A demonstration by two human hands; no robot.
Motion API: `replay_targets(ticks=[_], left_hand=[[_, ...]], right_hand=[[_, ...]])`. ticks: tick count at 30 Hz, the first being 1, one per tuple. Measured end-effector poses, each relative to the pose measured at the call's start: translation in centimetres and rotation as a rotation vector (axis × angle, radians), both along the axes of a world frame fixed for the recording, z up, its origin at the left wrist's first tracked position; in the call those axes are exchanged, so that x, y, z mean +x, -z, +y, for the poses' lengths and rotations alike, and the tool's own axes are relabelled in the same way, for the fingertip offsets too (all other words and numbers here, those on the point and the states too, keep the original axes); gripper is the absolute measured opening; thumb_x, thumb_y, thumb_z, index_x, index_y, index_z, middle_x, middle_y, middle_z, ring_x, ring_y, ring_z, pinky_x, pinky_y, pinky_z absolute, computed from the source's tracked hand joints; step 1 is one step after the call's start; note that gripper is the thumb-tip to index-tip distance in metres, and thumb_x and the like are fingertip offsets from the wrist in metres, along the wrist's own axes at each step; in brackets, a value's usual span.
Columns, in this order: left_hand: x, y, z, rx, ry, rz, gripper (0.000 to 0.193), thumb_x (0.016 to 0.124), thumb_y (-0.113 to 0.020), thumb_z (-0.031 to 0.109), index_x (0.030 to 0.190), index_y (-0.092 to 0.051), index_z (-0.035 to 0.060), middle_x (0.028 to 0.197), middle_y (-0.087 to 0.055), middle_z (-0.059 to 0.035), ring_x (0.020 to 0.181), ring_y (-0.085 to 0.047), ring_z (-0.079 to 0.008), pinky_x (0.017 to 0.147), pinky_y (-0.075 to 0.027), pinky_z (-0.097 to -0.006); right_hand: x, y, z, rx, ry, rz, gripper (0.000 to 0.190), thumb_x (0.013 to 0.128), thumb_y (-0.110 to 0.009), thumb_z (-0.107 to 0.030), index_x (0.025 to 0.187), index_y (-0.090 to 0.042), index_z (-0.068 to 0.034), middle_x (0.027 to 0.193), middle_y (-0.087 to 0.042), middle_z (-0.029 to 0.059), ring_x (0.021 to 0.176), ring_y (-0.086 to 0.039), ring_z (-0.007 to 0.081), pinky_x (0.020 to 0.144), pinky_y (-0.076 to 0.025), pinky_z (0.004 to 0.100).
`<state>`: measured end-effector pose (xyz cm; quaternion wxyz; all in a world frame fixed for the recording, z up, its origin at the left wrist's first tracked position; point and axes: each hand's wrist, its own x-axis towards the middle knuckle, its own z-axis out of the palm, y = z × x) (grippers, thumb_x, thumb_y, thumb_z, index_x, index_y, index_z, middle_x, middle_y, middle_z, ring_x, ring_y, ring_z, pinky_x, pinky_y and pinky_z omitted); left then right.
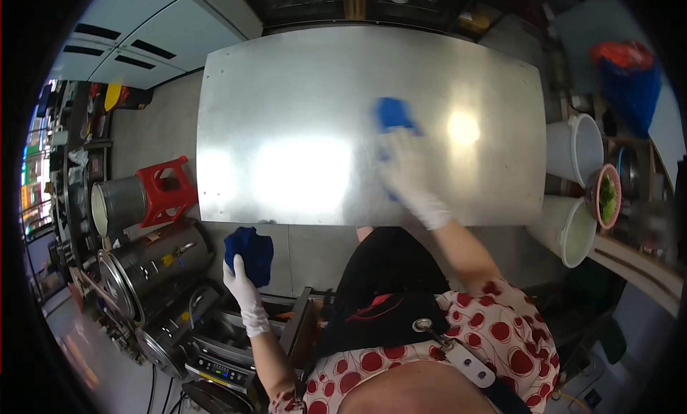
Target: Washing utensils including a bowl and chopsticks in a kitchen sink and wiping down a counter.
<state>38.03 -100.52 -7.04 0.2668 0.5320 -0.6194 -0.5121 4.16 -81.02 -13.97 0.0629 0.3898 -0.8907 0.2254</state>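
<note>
A blue cloth [394, 113] lies spread on the bare stainless steel tabletop [300, 81], right of its middle. On top of it, pressed down, is my right hand [402, 164] in a white glove, blurred by motion. Bits of blue also show along the left side of that hand. My left hand [240, 280], gloved in white too, holds a folded dark blue cloth [255, 255] in the air just off the table's near edge, its thumb across the cloth.
A red plastic stool [167, 191] and steel drums [166, 269] stand left of the table. Two white buckets [571, 151] and a pink basket [604, 196] of green vegetables stand on the right. A pale cabinet [172, 30] is at far left. A fryer-like appliance [220, 368] sits at near left.
</note>
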Motion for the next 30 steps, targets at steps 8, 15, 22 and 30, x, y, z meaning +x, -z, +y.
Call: replay_targets(ticks=[8, 15, 22, 30], left_hand=[[-3.1, -0.8, 4.0, 0.129, 0.095, 0.209, 0.029, 0.093, -0.051, 0.019, 0.113, -0.056, -0.0022, 0.101, -0.063, -0.0078, 0.087, -0.061, -0.0134, 0.076, -0.048, -0.0254], [-10.5, -1.0, 9.1, 0.173, 0.16, 0.227, 0.029, 0.094, -0.049, 0.018, 0.114, -0.056, -0.0005, 0.101, -0.064, -0.0093, 0.086, -0.063, -0.016, 0.074, -0.051, -0.0278], [-18.9, -0.4, 11.9, 0.125, 0.213, 0.182, 0.031, 0.094, -0.049, 0.021, 0.116, -0.055, 0.0, 0.103, -0.063, -0.0104, 0.088, -0.063, -0.0173, 0.075, -0.051, -0.0281], [-25.0, 0.9, 15.4, 0.173, 0.164, 0.191, 0.031, 0.094, -0.051, 0.023, 0.114, -0.056, -0.0001, 0.105, -0.062, -0.0103, 0.089, -0.062, -0.0171, 0.078, -0.05, -0.0279]], right_hand=[[-2.9, 6.3, 24.6, 0.172, 0.75, 0.052, 0.052, 0.086, -0.047, -0.019, 0.134, -0.04, -0.002, 0.136, -0.04, 0.0223, 0.129, -0.033, 0.0362, 0.11, -0.02, 0.0424], [5.1, 1.3, 3.8, -0.172, -0.383, 0.032, 0.038, 0.077, -0.054, -0.02, 0.11, -0.053, 0.001, 0.115, -0.053, 0.015, 0.109, -0.048, 0.0299, 0.097, -0.035, 0.0426], [-9.6, -1.1, 32.2, 0.114, 0.763, -0.435, 0.038, 0.082, -0.054, -0.018, 0.115, -0.052, 0.001, 0.118, -0.051, 0.0235, 0.113, -0.045, 0.0394, 0.097, -0.036, 0.0439], [-4.7, 0.0, 20.9, 0.072, 0.35, -0.216, 0.061, 0.067, -0.068, -0.018, 0.121, -0.049, 0.001, 0.127, -0.045, 0.0226, 0.119, -0.041, 0.0367, 0.1, -0.033, 0.0468]])
